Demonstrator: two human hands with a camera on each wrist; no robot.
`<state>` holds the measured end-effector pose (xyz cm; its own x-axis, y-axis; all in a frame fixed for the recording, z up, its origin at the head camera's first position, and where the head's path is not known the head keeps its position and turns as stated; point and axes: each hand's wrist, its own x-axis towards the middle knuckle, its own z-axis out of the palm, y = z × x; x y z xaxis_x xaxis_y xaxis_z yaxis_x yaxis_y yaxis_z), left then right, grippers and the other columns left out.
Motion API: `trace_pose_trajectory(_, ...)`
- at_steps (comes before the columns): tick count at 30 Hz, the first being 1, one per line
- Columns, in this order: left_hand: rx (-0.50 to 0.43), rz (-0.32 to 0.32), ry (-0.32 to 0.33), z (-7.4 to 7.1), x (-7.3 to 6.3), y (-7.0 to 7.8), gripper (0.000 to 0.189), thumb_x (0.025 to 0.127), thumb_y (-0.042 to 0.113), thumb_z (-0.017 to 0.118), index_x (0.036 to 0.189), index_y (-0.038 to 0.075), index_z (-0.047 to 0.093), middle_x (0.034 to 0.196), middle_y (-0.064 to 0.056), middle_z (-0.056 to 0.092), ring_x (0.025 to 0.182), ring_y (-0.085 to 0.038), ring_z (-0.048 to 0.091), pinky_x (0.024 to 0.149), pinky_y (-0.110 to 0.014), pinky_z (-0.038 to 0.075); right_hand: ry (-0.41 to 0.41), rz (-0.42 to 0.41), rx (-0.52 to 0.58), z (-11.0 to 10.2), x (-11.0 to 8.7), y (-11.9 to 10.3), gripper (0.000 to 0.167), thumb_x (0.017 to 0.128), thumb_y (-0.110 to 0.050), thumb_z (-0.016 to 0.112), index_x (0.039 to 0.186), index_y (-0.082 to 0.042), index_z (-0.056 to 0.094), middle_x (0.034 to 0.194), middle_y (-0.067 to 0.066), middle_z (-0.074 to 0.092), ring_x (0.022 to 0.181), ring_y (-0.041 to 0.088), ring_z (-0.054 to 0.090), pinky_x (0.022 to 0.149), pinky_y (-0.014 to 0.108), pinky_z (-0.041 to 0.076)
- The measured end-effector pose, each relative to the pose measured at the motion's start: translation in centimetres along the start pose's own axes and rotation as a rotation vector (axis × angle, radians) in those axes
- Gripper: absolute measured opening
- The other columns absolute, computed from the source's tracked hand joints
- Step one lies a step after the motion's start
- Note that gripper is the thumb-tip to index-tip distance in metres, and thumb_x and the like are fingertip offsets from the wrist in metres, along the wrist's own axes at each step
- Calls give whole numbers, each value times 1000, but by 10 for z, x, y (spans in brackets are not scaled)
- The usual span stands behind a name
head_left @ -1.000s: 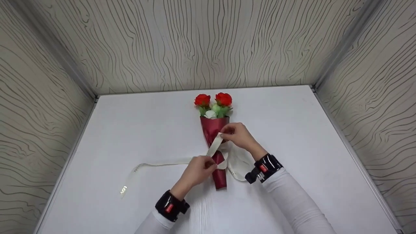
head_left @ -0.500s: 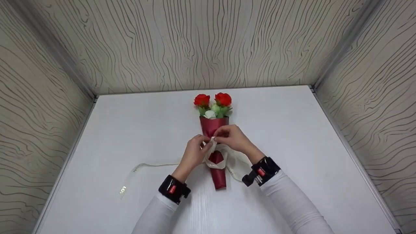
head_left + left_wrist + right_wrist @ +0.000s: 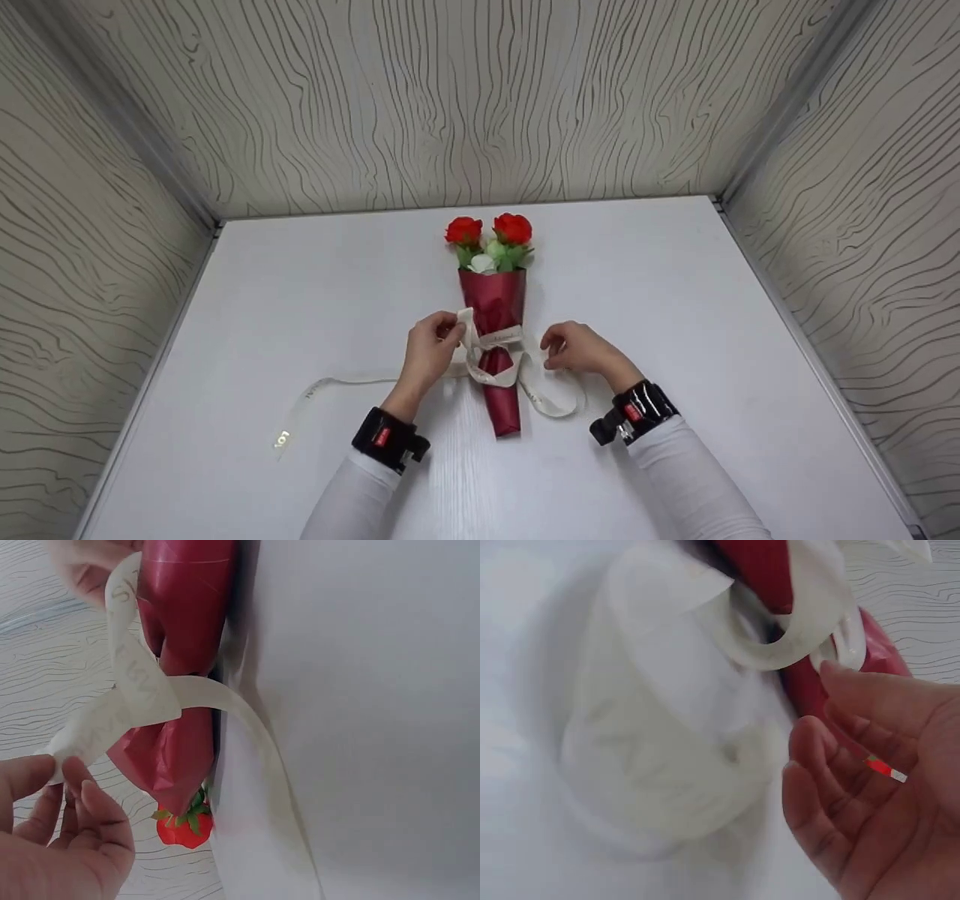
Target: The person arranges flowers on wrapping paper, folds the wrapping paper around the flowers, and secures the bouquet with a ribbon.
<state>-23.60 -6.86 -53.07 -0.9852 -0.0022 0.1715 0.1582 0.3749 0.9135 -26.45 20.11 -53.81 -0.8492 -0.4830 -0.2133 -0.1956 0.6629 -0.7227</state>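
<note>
A small bouquet (image 3: 491,300) in dark red wrapping lies on the table, its two red roses (image 3: 513,229) and paler blooms at the far end. Around its narrow middle goes a cream ribbon (image 3: 501,337) with printed letters. My left hand (image 3: 430,352) pinches a short raised length of that ribbon between thumb and forefinger, left of the wrapping; the left wrist view shows the pinched ribbon (image 3: 86,736) closely. To the right of the bouquet is my right hand (image 3: 585,349), fingers loosely bent and holding nothing. A blurred ribbon loop (image 3: 667,772) lies beside it in the right wrist view.
One long ribbon tail (image 3: 330,381) stretches left over the white table (image 3: 637,262) to a gold-lettered end. Another loop of ribbon (image 3: 555,411) curves right of the wrapping. Wood-grain panels (image 3: 465,105) stand behind and at both sides.
Both hands came together at the ribbon, then parted. The left hand now holds the ribbon piece that the right hand pinched before; the right hand has let go and moved right.
</note>
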Motion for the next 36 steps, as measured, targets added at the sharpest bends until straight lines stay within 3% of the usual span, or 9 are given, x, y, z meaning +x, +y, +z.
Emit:
trace_pose_trajectory(6,-49,-69,-4,-5,0,-6,10,84,13,60,87,3,62,69,-3,58,60,-14,57,56,-26,46,14,91,-157,-1,-13,16,30,61,0,72,88,-4,60,66,2,53,60,14,48,57,29,41)
trace_pose_trajectory(16,-40,-77,-2,-7,2,-14,11,84,11,59,89,1,62,69,-4,59,60,-14,58,55,-26,45,129,277,-301,-35,-29,48,21,73,5,57,91,-5,61,80,6,56,73,22,52,63,35,44)
trace_pose_trajectory(22,-35,-74,7,-8,2,-16,12,84,12,59,89,2,62,69,-3,59,60,-14,57,54,-25,44,274,386,-396,-59,-40,74,13,82,0,51,88,-4,62,85,14,59,76,30,56,59,40,44)
trace_pose_trajectory(25,-38,-81,9,-8,2,-17,12,84,12,59,89,2,61,69,-3,59,60,-14,58,55,-26,45,403,410,-469,-64,-41,80,11,81,0,53,88,-1,61,86,19,57,74,34,55,53,42,43)
trace_pose_trajectory(29,-38,-87,9,-7,1,-17,11,84,12,60,88,2,61,69,-4,59,60,-14,58,55,-26,45,581,318,-540,-55,-33,73,13,77,2,57,89,2,60,86,20,53,76,36,52,57,45,43)
trace_pose_trajectory(31,-43,-89,9,-7,1,-16,12,84,12,60,88,2,61,69,-4,59,60,-14,58,55,-26,46,612,227,-516,-45,-25,61,13,77,-1,60,90,0,60,87,17,53,77,33,51,60,45,42)
trace_pose_trajectory(33,-52,-91,13,-6,1,-15,12,84,12,60,89,1,61,70,-4,59,60,-14,58,56,-27,46,579,126,-447,-32,-18,43,13,77,-7,63,89,-3,61,87,12,55,76,28,53,63,41,43)
trace_pose_trajectory(36,-59,-96,18,-6,2,-15,12,84,13,60,89,2,61,71,-4,60,61,-14,58,56,-27,46,431,-22,-317,-9,-8,12,13,79,-19,66,87,-9,63,81,1,58,72,17,54,64,34,45)
